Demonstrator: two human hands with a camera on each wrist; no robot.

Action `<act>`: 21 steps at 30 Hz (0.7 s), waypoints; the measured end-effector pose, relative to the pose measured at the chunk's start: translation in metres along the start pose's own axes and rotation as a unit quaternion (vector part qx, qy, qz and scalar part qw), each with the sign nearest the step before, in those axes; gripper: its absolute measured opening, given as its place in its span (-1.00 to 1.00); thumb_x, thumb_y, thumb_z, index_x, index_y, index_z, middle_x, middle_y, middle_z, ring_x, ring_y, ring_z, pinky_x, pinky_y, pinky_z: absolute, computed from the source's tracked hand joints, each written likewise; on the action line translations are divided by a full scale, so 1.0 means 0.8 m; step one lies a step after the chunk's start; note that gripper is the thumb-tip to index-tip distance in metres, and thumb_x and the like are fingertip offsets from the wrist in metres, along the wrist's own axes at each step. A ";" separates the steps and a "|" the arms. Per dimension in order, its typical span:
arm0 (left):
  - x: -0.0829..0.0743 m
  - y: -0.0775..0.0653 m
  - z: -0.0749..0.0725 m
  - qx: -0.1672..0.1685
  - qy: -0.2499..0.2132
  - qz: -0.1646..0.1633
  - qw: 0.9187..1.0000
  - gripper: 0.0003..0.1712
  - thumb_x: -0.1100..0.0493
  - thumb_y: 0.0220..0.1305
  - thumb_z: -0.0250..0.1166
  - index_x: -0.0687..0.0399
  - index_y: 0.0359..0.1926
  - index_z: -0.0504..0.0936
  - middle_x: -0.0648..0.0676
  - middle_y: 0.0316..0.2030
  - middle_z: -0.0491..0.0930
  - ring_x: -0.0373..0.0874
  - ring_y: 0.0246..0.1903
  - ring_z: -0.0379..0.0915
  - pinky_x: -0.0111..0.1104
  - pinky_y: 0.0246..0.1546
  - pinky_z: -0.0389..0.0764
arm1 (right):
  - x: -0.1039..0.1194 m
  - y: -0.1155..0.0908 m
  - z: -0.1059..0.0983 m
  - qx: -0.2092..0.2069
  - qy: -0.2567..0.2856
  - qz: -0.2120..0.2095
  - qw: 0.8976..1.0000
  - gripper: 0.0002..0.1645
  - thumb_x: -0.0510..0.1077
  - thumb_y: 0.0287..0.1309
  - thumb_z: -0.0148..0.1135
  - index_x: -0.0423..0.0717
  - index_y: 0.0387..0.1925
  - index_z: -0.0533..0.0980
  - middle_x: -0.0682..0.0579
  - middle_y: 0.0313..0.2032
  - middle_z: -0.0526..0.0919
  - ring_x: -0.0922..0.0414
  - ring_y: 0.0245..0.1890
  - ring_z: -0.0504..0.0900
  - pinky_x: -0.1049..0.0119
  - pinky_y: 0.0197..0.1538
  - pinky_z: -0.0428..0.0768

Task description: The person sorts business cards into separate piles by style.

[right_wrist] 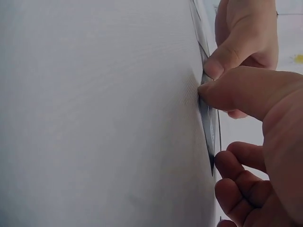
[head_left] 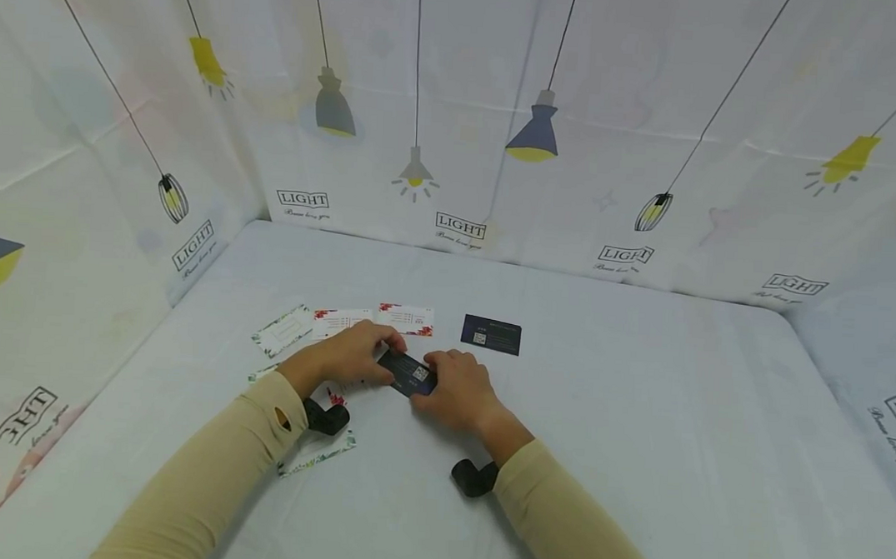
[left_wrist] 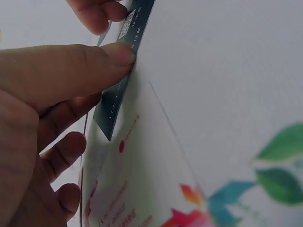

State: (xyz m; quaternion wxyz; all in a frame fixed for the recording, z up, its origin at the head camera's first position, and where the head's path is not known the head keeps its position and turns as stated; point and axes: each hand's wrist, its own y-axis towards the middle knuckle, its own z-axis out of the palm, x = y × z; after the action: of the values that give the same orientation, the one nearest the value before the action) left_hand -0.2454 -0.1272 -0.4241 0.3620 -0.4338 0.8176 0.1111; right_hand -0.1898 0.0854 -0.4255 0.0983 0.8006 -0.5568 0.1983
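Observation:
Both hands hold a dark business card (head_left: pixel 408 374) with a QR code, low over the white table. On its left end, the left hand (head_left: pixel 350 352) pinches the card, thumb on the printed face and fingers behind, as the left wrist view shows. The right hand (head_left: pixel 460 388) grips the right end by opposite edges; its thumb (right_wrist: pixel 232 92) lies along the near edge in the right wrist view. Partly under the left hand lies a white card with red flowers (left_wrist: pixel 137 179). Another dark card (head_left: pixel 491 335) lies flat beyond the right hand.
Behind the left hand are two red-flowered cards, a farther one (head_left: pixel 406 318) and a partly covered one (head_left: pixel 337 320). A green-leafed card (head_left: pixel 282 331) lies left of them. Another leafy card (head_left: pixel 316 455) sits below the left wrist. Printed curtains (head_left: pixel 452 180) border the table (head_left: pixel 637 421).

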 end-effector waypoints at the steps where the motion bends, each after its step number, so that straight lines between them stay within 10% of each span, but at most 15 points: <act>1: -0.001 0.000 0.000 0.000 -0.001 -0.003 1.000 -0.54 0.28 0.11 0.48 0.12 0.07 0.61 -0.01 -0.04 0.61 -0.02 0.05 0.42 -0.09 0.18 0.38 | 0.000 0.000 0.000 0.001 0.002 0.002 1.000 -0.27 0.12 0.13 0.37 -0.22 0.23 0.49 -0.10 -0.02 0.61 -0.01 -0.06 0.48 0.02 0.02 0.44; 21: -0.010 0.003 -0.001 0.008 0.029 -0.014 0.999 -0.48 0.30 0.08 0.47 0.14 0.10 0.57 0.04 -0.04 0.58 -0.07 -0.08 0.42 -0.18 0.02 0.45 | 0.002 -0.001 0.001 -0.001 0.014 0.011 1.000 -0.30 0.05 0.13 0.39 -0.20 0.24 0.48 -0.12 0.01 0.58 -0.05 -0.01 0.45 0.00 0.07 0.42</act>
State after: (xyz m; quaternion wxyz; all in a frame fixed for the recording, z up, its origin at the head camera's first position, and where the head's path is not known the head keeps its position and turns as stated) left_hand -0.2449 -0.1207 -0.4185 0.3432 -0.4448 0.8228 0.0866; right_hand -0.1885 0.0839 -0.4252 0.1048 0.7913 -0.5645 0.2104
